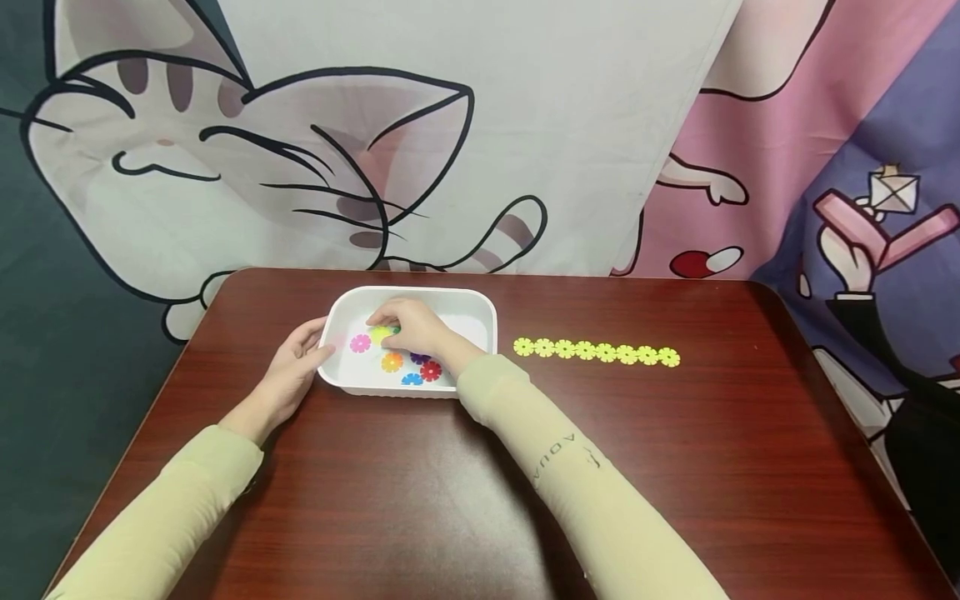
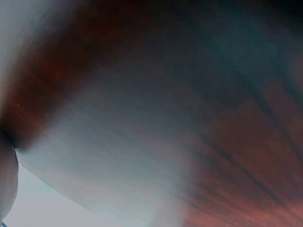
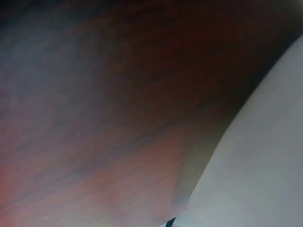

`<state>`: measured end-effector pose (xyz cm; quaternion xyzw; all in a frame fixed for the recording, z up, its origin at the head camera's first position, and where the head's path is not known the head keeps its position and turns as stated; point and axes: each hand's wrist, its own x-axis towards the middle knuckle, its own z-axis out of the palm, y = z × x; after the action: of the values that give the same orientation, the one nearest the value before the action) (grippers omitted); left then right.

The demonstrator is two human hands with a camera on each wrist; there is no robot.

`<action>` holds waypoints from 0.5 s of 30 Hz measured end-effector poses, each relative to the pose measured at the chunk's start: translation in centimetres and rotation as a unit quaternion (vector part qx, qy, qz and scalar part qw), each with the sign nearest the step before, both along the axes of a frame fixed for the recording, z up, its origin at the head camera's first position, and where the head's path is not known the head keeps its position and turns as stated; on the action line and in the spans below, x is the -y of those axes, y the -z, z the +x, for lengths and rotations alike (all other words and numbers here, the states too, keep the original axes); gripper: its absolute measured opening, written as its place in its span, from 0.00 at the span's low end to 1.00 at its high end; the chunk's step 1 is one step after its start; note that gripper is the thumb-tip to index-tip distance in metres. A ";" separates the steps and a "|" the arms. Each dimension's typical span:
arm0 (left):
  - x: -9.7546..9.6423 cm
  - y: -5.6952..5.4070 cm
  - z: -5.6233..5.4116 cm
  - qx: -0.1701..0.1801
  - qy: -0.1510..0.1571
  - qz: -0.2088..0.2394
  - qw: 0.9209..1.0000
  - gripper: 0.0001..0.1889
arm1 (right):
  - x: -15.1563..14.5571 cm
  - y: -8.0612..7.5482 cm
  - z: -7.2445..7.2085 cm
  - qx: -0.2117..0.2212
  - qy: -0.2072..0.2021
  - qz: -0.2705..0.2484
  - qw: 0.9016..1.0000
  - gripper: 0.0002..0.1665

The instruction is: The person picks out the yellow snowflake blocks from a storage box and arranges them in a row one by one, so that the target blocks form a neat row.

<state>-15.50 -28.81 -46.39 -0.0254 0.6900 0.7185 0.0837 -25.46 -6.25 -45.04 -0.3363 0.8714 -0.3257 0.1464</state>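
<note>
A white plastic tray (image 1: 472,317) stands near the far edge of the table, with several flower-shaped plastic pieces inside. My left hand (image 1: 288,371) holds the tray's left rim, thumb at the top edge. Reaching in over the right side, my right hand (image 1: 420,327) has its thumb and fingers around a yellow flower piece (image 1: 380,334); a bit of green shows by the fingers. Around that hand lie a pink piece (image 1: 360,343), an orange piece (image 1: 392,362), a red piece (image 1: 431,371) and a blue piece (image 1: 412,379). A purple one is partly hidden by the hand.
Right of the tray, a straight row of several yellow flower pieces (image 1: 596,351), edge to edge, lies on the brown wooden table (image 1: 450,500). A cat-patterned curtain (image 1: 570,125) hangs behind the table's far edge. Both wrist views are dark and blurred.
</note>
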 end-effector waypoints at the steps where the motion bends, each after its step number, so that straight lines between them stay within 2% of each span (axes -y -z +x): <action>1: 0.0 0.0 0.0 0.000 0.000 -0.002 1.000 0.23 | 0.0 0.0 0.0 -0.001 0.001 0.004 1.000 0.23; 6: 0.0 0.1 0.0 -0.005 0.001 -0.009 1.000 0.22 | 0.1 -0.2 0.2 -0.019 -0.008 0.032 0.999 0.22; 15: 0.0 0.3 0.0 -0.010 -0.002 0.005 1.000 0.21 | 0.3 -0.7 0.4 -0.060 -0.030 0.085 0.994 0.18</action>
<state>-15.48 -28.79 -46.68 -0.0195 0.6869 0.7225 0.0755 -25.09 -6.52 -44.37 -0.3675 0.8928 -0.2252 0.1314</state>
